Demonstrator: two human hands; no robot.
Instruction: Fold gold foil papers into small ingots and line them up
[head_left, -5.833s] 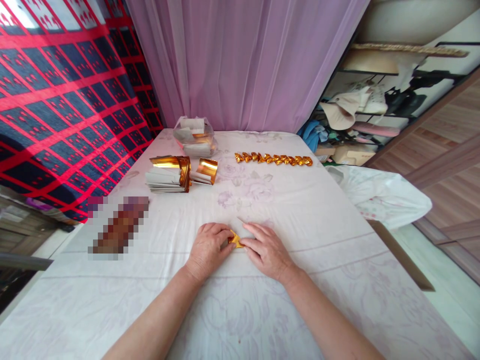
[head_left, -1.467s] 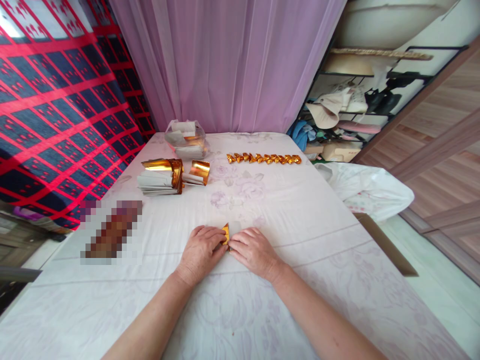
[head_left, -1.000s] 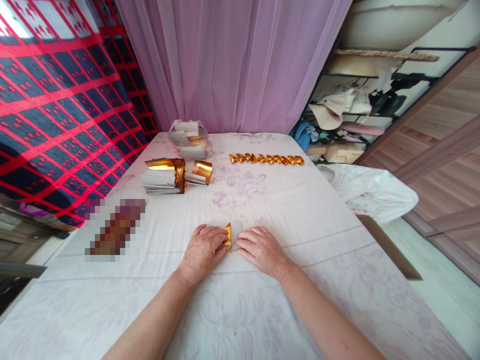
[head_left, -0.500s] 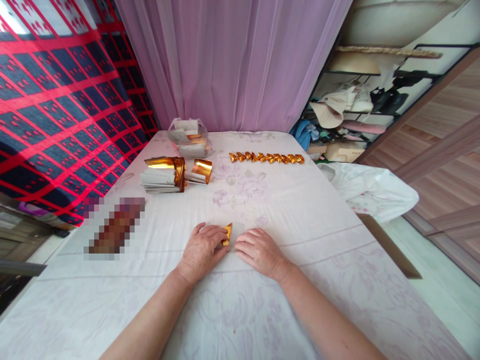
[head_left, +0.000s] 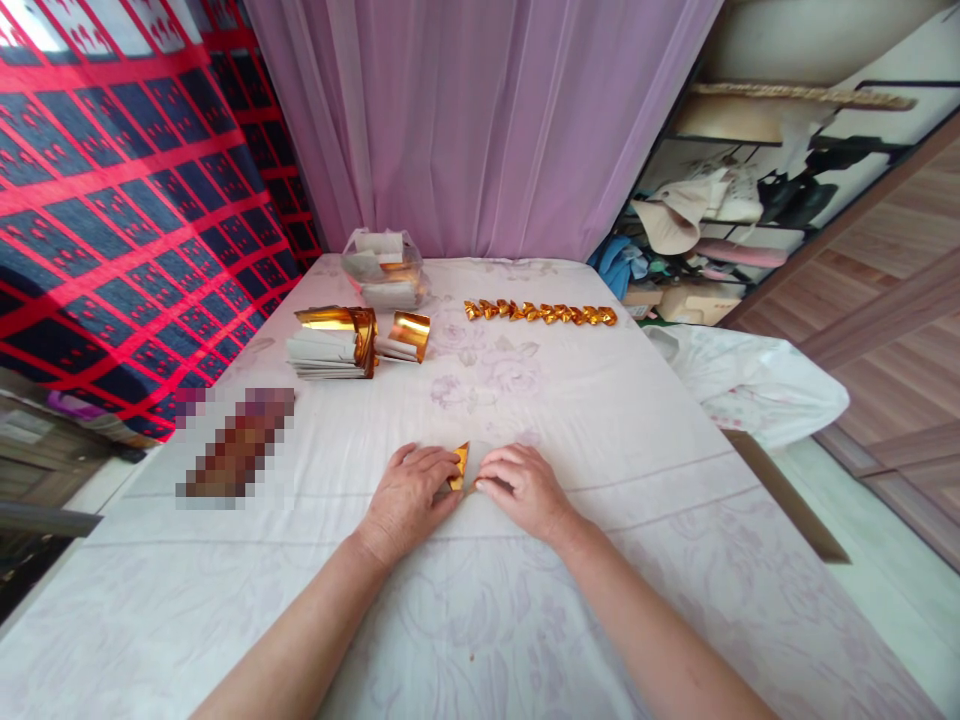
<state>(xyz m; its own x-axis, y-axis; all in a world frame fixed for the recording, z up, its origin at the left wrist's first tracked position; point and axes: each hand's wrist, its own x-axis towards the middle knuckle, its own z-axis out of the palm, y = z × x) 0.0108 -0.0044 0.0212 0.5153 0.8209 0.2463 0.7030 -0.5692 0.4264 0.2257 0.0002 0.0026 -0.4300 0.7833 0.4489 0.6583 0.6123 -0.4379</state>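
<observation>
- The step in hand looked like folding: the left hand (head_left: pixel 411 492) pressed a small gold foil paper (head_left: pixel 459 466) flat on the surface (head_left: pixel 585 420), fingers closed over its left part.
- The right hand (head_left: pixel 525 487) lay just beside it, fingers curled with their tips at the paper's white right part, gripping nothing that I could tell.
- The next move would likely call for a firm crease along the raised gold edge, which stood up as a pointed flap between the hands.
- The foil was shiny and stiff; the cloth under it was soft, pale and flowered.
- Far off lay a row of folded gold pieces (head_left: pixel 541 313) and a stack of foil sheets (head_left: pixel 334 343).
</observation>
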